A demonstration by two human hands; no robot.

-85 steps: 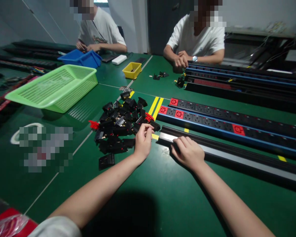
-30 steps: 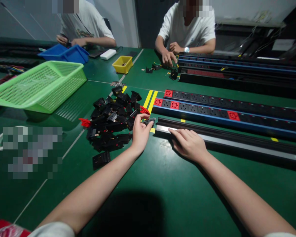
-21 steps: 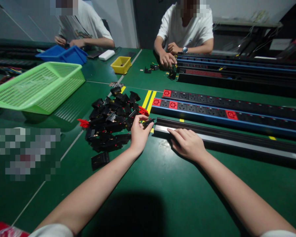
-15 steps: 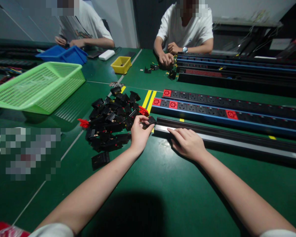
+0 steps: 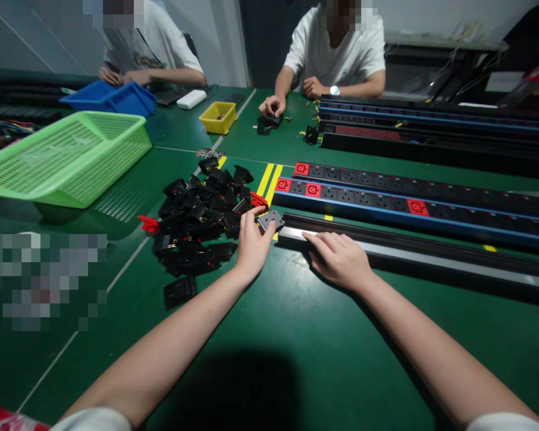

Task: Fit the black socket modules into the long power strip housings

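Observation:
My left hand (image 5: pixel 253 242) grips a black socket module (image 5: pixel 272 221) between thumb and fingers, its holed face turned up. The module is at the left end of a long black rail (image 5: pixel 399 254) with a silver side, close to the rail's open channel. On that silver side, near the same end, my right hand (image 5: pixel 339 257) rests with fingers bent over the edge, steadying contact with the rail. A heap of black socket modules (image 5: pixel 202 209) lies left of my left hand, with red modules (image 5: pixel 149 224) at its edges.
Behind the rail lie two power strips (image 5: pixel 354 194) with black and red sockets. A green basket (image 5: pixel 67 161), blue bins (image 5: pixel 112 99) and a yellow bin (image 5: pixel 218 117) stand farther left and back. Two people sit across the green table; one person's hand (image 5: pixel 273 108) touches small black parts.
The module in my left hand has tilted so its face shows upward. My right hand stays on the rail. The co-worker's hand across the table has moved left onto small black parts.

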